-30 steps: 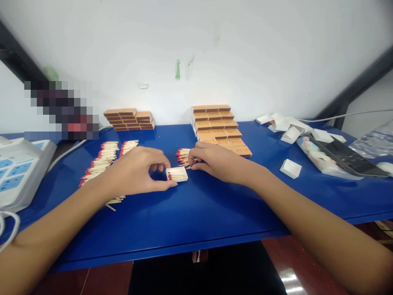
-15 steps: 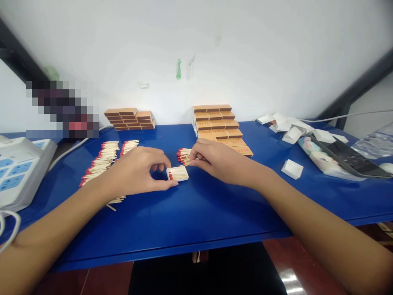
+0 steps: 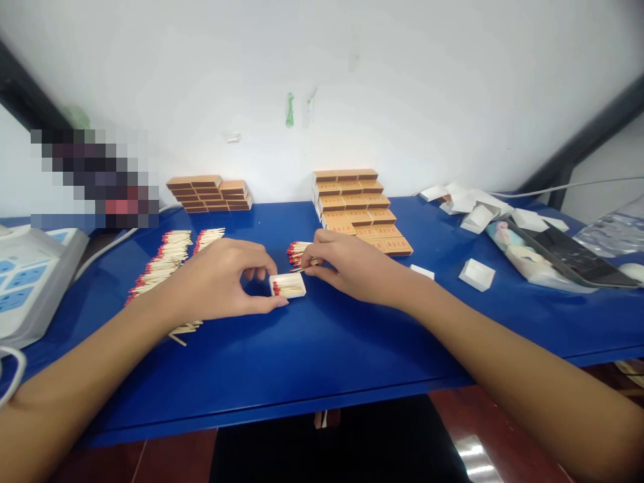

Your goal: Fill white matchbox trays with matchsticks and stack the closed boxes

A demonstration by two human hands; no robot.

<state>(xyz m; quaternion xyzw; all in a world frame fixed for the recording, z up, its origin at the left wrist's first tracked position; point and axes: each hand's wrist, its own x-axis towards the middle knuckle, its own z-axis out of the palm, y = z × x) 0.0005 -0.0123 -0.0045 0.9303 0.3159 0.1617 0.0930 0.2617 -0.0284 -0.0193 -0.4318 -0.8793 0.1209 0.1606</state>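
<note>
My left hand (image 3: 241, 278) steadies a small white matchbox tray (image 3: 302, 285), thumb at its near edge and curled fingers at its far left corner. Several red-tipped matches (image 3: 288, 290) lie inside, heads to the left. Just above the tray's far right corner, my right hand (image 3: 335, 258) pinches a match (image 3: 300, 270), its head pointing left. Behind those fingertips lies a small pile of matches (image 3: 298, 251), partly hidden by the hand. Two long rows of matches (image 3: 168, 251) spread beyond my left forearm, which covers part of them.
Closed matchboxes are stacked by the wall, a smaller stack (image 3: 208, 194) at left and a stepped stack (image 3: 359, 211) at centre. White trays (image 3: 477, 275) lie at right, near a phone (image 3: 568, 251). A power strip (image 3: 43, 282) occupies the left end of the blue table (image 3: 282, 376).
My right fingers have shifted slightly, and a match head now shows in their pinch. The view has moved a little, revealing a white tray behind my right forearm. My left hand keeps its hold.
</note>
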